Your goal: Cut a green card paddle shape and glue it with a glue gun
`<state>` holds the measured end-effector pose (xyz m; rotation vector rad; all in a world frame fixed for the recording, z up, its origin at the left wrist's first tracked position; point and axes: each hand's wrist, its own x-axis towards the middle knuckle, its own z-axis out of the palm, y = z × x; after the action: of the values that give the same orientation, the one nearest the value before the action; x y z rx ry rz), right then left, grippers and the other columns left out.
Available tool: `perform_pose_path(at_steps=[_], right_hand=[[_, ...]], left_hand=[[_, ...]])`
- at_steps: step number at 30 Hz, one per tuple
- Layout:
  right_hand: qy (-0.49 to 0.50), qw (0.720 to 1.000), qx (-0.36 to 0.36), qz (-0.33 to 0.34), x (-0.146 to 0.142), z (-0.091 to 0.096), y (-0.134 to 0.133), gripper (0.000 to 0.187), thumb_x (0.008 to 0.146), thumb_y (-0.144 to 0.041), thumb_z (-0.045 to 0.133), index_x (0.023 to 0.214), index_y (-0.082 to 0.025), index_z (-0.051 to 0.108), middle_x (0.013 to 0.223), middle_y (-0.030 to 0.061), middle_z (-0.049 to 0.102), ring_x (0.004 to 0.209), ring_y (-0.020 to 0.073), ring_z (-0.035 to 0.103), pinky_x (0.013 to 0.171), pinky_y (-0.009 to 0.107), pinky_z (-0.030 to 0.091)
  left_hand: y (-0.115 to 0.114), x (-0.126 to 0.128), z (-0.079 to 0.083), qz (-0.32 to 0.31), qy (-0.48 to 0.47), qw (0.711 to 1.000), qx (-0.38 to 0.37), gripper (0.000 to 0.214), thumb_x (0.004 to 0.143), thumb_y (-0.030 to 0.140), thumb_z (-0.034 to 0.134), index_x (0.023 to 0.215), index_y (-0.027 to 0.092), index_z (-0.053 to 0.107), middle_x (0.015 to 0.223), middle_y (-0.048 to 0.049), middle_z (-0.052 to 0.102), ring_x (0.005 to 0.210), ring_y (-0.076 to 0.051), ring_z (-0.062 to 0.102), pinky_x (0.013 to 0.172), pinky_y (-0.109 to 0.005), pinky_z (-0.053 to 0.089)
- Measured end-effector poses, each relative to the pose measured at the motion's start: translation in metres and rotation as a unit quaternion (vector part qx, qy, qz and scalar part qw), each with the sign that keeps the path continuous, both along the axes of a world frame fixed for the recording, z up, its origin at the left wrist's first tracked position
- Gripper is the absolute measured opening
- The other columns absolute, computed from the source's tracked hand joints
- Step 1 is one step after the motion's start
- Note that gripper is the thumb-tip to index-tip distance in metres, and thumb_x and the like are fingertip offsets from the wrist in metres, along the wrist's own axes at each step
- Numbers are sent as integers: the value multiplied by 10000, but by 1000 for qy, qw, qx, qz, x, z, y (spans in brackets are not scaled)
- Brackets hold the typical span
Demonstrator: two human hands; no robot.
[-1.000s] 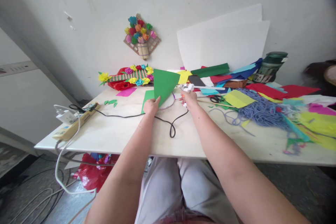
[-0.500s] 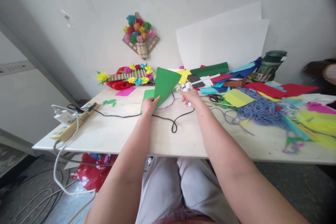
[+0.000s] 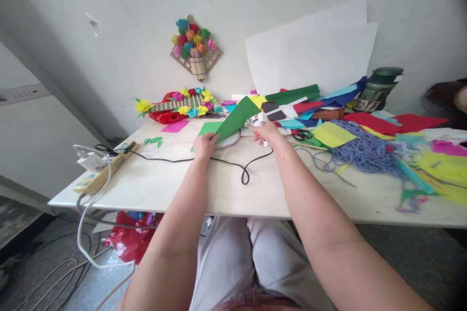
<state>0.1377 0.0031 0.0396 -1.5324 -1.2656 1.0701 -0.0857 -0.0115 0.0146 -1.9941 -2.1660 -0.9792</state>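
Note:
My left hand (image 3: 206,146) pinches the near edge of a green paper sheet (image 3: 237,115), which is raised and slants up to the right. More green paper (image 3: 209,128) lies flat behind that hand. Below the raised sheet is a pale round piece with a purple edge (image 3: 233,142), partly covered. A white hot glue gun (image 3: 261,120) is gripped in my right hand (image 3: 268,132), its tip beside the sheet's right part. Its black cord (image 3: 228,163) loops over the table towards the left. Whether the tip touches the paper I cannot tell.
A cream power strip (image 3: 105,170) sits at the table's left edge near small green paper leaves (image 3: 153,141). Behind lies a flower-decorated woven craft (image 3: 178,106). To the right are scissors (image 3: 302,134), blue-grey yarn (image 3: 365,150), coloured papers (image 3: 332,135) and a dark green bottle (image 3: 379,90).
The raised green sheet has tipped lower and to the right, towards the glue gun. Both hands stay in nearly the same places, and the view has shifted slightly.

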Motion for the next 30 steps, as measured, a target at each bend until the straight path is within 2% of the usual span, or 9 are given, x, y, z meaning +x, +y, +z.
perform_pose_path(at_steps=[4,10,14,17,22,30], right_hand=[[-16,998,-5,65,3,6,-9,261,707,-273,662,884,-113,558,543,32,597,386,119,534,331,198,384],[-43,989,-18,143,2,10,-18,281,689,-328,693,779,-102,552,536,39,595,334,86,475,302,187,328],[-23,984,-15,175,-2,9,-20,285,664,-308,721,780,-103,561,540,27,591,388,107,532,305,177,327],[-5,982,-7,189,-5,8,-21,268,673,-296,716,765,-101,558,572,33,599,440,116,568,305,163,315],[4,979,0,204,-10,2,-18,263,680,-309,706,757,-102,563,599,44,615,470,109,575,314,153,314],[-19,980,-16,195,-19,-2,-21,252,691,-338,676,713,-120,552,527,14,601,297,59,414,302,191,335]], left_hand=[[2,-1,-3,9,-5,1000,-14,357,760,488,446,586,196,555,578,-13,549,587,-132,462,507,-254,228],[3,3,-4,5,10,999,-32,329,735,522,470,660,219,571,648,-16,581,637,-155,503,504,-250,229],[4,5,-5,18,21,999,-39,410,726,579,456,585,206,552,625,-34,572,646,-167,514,504,-257,238],[7,2,-6,40,-11,998,-38,420,734,567,450,557,194,530,592,-26,543,620,-154,493,499,-253,237],[10,-3,-7,40,-66,996,-41,406,723,538,473,521,186,473,515,10,433,572,-130,436,479,-246,217],[9,-5,-8,17,-137,990,-28,369,700,498,507,503,188,469,447,20,366,548,-131,428,469,-239,218]])
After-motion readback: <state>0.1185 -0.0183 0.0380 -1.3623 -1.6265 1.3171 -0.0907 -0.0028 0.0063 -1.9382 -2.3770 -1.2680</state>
